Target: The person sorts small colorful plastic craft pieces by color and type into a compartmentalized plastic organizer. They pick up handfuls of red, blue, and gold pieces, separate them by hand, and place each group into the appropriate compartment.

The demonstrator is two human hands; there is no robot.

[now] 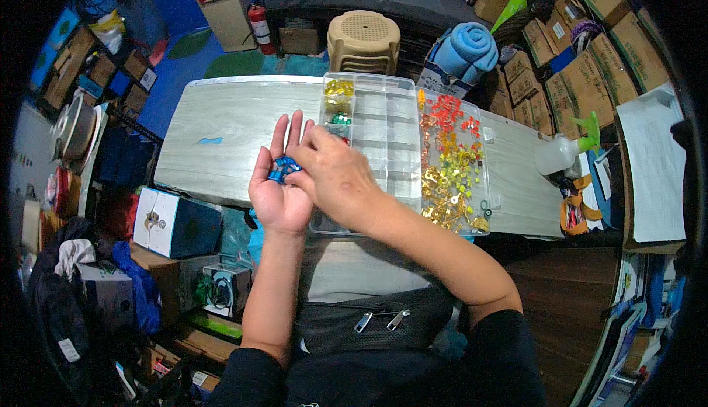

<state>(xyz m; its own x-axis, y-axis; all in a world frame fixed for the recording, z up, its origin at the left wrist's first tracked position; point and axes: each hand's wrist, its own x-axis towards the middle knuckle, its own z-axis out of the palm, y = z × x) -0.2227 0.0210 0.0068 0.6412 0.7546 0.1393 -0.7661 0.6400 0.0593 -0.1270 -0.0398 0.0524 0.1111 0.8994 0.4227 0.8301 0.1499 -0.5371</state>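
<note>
My left hand (pixel 280 206) is palm up over the table, fingers stretched out, cradling a small heap of shiny blue pieces (pixel 283 169). Bent over that palm, my right hand (pixel 343 175) has its fingertips at the blue pieces; whether it pinches one is partly hidden. Just beyond and right of the hands lies a clear compartment box (pixel 371 128). Yellow pieces (pixel 339 88) fill its far left compartment, with green pieces (pixel 341 119) nearer. The clear lid side (pixel 483 160) at the right holds scattered red pieces (pixel 446 110) and gold pieces (pixel 442 186).
The pale wood-look table (pixel 221 119) spans the middle. Behind it are a beige stool (pixel 363 35), a rolled blue towel (pixel 466 49) and a fire extinguisher (pixel 259 27). A spray bottle (pixel 564 152) stands at the right end. Cardboard boxes (pixel 582 86) line the right wall.
</note>
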